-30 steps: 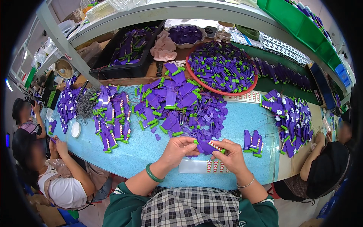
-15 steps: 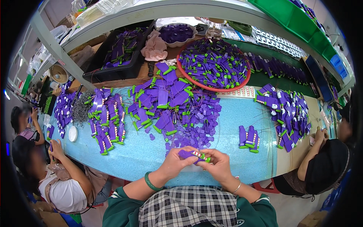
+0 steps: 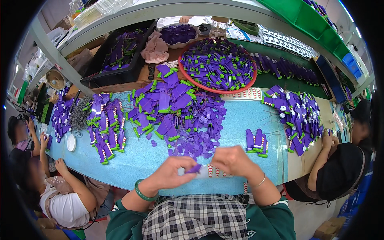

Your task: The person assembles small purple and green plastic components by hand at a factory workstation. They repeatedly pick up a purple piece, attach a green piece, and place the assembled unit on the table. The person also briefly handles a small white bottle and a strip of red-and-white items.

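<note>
My left hand (image 3: 176, 173), closed, holds a small purple plastic part (image 3: 194, 169) that sticks out past the fingertips toward the right. Most of that part is hidden by the fingers. Across from it, my right hand (image 3: 235, 161) is raised with its fingers curled in a pinch. It is slightly blurred, and what lies between its fingertips cannot be made out. Below and between both hands lies a strip of red-and-white striped stickers (image 3: 211, 171). Beyond the hands spreads a heap of loose small purple pieces (image 3: 200, 138).
Purple-and-green parts with wires lie in piles at left (image 3: 107, 124), centre (image 3: 168, 100) and right (image 3: 298, 116). A small group (image 3: 258, 142) sits right of my hands. Behind stand a red-rimmed basket (image 3: 256, 78) and a black tray (image 3: 90, 82). Co-workers sit on both sides.
My hands have moved apart. The purple part stays in the left hand, its green end out of sight, while the right hand has let go of it and risen. The striped strip now shows between them.
</note>
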### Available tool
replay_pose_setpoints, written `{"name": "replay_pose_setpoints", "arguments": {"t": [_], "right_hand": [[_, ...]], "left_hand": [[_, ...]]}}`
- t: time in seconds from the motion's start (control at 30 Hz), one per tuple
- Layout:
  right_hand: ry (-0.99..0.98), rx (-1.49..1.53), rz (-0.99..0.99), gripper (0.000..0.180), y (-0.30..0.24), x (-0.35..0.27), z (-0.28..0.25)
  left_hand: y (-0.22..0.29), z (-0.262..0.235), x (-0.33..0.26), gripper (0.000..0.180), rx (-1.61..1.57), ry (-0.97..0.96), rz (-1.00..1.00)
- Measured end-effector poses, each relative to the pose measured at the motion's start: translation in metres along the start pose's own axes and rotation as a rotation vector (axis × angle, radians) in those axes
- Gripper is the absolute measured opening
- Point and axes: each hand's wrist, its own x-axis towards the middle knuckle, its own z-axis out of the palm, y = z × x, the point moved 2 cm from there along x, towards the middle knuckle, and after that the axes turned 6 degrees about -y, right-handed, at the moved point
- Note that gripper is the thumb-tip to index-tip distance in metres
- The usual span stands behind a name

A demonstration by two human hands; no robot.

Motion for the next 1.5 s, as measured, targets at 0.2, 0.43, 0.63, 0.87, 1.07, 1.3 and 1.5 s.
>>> {"name": "replay_pose_setpoints", "arguments": {"t": [0.2, 0.43, 0.63, 0.87, 1.07, 1.3, 1.5], "right_hand": [[0.127, -0.271, 0.231, 0.013, 0.046, 0.005, 0.011], [0.088, -0.094, 0.269, 0.013, 0.053, -0.004, 0.025], [0.154, 0.317, 0.158, 0.024, 0.003, 0.003, 0.005], [0.261, 0.03, -0.11, 0.019, -0.013, -0.004, 0.012], [0.351, 0.46, 0.206, 0.016, -0.011, -0.001, 0.031], [0.405, 0.676, 0.309, 0.012, -0.002, -0.011, 0.036], [0.299, 0.576, 0.402, 0.008, -0.011, -0.011, 0.034]], "left_hand": [[0.007, -0.031, -0.012, 0.01, -0.361, 0.582, 0.07], [-0.019, -0.026, -0.008, 0.017, -0.316, 0.666, 0.166], [-0.045, 0.022, 0.02, 0.019, -0.184, 0.276, -0.119], [-0.045, 0.038, 0.023, 0.016, -0.982, 0.148, -0.169], [-0.045, 0.04, 0.019, 0.014, -0.398, 0.339, -0.067], [-0.048, 0.043, 0.02, 0.013, -0.253, 0.2, -0.156], [-0.038, 0.048, 0.021, 0.025, 0.177, 0.143, -0.066]]}}
